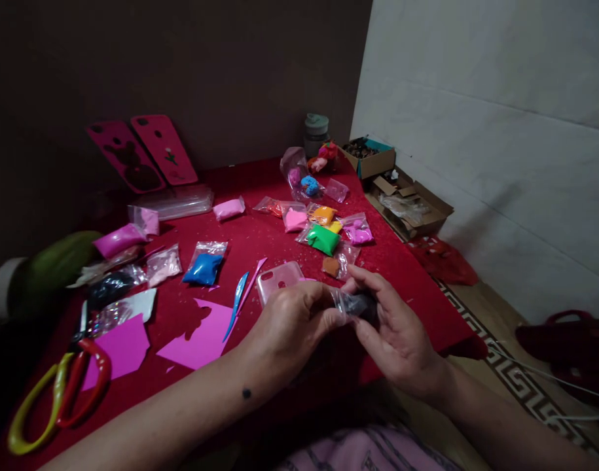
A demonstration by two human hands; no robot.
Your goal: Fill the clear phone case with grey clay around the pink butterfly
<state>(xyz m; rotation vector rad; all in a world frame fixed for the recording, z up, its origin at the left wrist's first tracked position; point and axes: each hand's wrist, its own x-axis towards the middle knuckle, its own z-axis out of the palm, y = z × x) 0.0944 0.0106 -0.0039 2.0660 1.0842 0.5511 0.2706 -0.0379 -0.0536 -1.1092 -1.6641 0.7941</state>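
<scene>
Both hands meet over the front right part of the red table, around a small clear bag of dark clay (362,306). My left hand (294,327) pinches the bag's clear end between thumb and fingers. Wrapped loosely about the dark, filled end is my right hand (395,327), thumb below and fingers above. Just behind my left hand lies a clear phone case (278,281), partly hidden by it. A blue modelling tool (235,306) and a pink stick rest left of the case. A bag of brown clay (331,265) is just beyond the hands.
On the red cloth (264,245) lie several clay bags, including green (323,239) and blue (203,268). Cut pink sheets (201,337) and red-and-yellow-handled scissors (86,386) are at the left. Two pink phone cases (166,150) lean on the wall. Cardboard boxes (417,203) stand at the right.
</scene>
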